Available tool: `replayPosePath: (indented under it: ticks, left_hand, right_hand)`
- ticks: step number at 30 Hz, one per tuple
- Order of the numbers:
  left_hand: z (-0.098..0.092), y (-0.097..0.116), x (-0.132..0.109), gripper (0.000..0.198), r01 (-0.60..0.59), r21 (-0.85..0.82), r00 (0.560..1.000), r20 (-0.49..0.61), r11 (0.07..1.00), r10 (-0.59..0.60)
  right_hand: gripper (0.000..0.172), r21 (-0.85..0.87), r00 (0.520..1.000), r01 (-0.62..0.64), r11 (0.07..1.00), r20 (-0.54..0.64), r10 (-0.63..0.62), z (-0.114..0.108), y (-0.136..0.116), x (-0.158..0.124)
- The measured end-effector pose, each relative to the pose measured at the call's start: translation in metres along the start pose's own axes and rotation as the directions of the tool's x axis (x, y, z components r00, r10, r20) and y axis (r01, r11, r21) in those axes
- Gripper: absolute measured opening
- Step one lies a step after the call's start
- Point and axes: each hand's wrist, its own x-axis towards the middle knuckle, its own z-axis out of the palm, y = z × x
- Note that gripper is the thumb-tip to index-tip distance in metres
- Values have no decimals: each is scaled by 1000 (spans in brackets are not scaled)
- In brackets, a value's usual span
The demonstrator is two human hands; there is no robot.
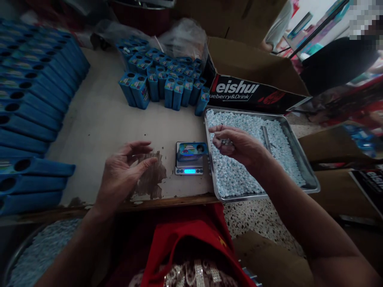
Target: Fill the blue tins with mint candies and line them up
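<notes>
My right hand [236,145] hovers over the left part of a metal tray [302,157] full of small pale-blue candies, fingers pinched around a few of them. Just left of it a small blue tin [191,150] lies on a pocket scale [189,166] with a lit blue display. My left hand [124,171] rests open on the table left of the scale, palm turned inward, holding nothing.
Several upright blue tins [163,81] stand in rows at the back. Stacks of flat blue boxes [28,95] fill the left side. A cardboard carton [257,83] sits behind the tray. A bowl of candies [42,251] is at lower left. Another person's dark sleeve [335,63] is at upper right.
</notes>
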Motion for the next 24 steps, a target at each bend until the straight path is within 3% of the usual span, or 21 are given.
replayPosePath:
  ticks: [7,12,17,20,24]
  left_hand:
    - [19,4,-1,48,28,-19,999,43,999,-27]
    - [16,-1,-2,48,66,-26,996,62,997,-64]
    - [9,-9,2,50,84,-30,995,63,996,-82]
    - [8,-12,4,51,83,-25,993,85,996,-81]
    - [9,-15,5,52,96,-22,990,104,995,-93]
  right_hand:
    - [26,-331,987,156,931,92,-132,10,6,5]
    - [14,-667,944,320,673,163,-287,11,10,9]
    - [36,-686,944,313,656,150,-293,12,12,5]
    - [23,-720,941,315,618,150,-304,16,9,4]
    - [25,-758,924,348,552,177,-339,23,5,10]
